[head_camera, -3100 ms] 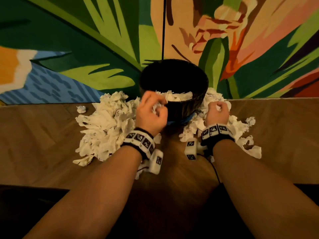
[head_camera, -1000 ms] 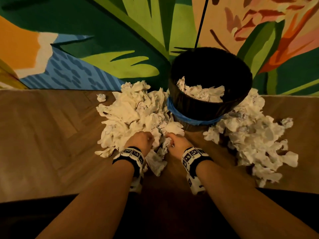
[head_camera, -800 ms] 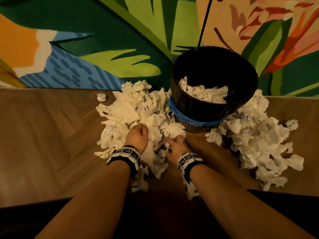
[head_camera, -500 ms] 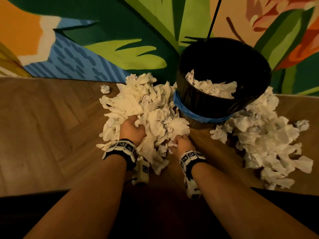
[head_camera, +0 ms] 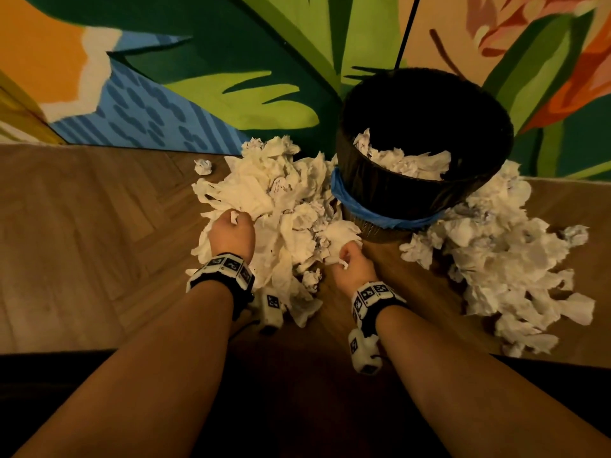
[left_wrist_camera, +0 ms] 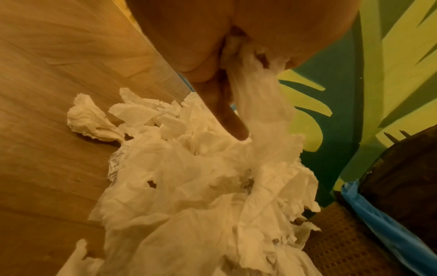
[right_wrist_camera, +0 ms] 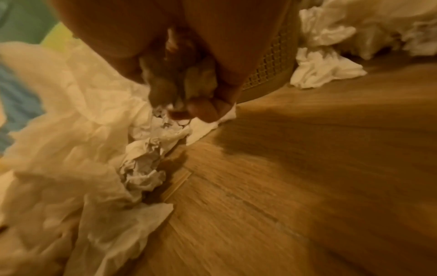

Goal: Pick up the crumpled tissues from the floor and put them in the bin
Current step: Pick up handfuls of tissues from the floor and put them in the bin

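A black bin (head_camera: 426, 193) with a blue band stands on the wooden floor against the painted wall, with some white tissues (head_camera: 410, 161) inside. A big heap of crumpled tissues (head_camera: 277, 206) lies to its left, another heap (head_camera: 502, 252) to its right. My left hand (head_camera: 231, 234) sits on the left heap's near edge, fingers curled round a wad of tissue (left_wrist_camera: 257, 97). My right hand (head_camera: 350, 264) is at that heap's right edge, close to the bin's base, gripping tissue (right_wrist_camera: 201, 82) in its curled fingers.
A single small tissue ball (head_camera: 202, 166) lies apart near the wall, left of the heap. The bin's woven base (right_wrist_camera: 272, 61) is right beside my right hand. Bare wooden floor (head_camera: 82, 242) stretches to the left and in front.
Both hands came down from the bin to the left heap, then closed on tissue. The view has drifted, so the bin sits further right.
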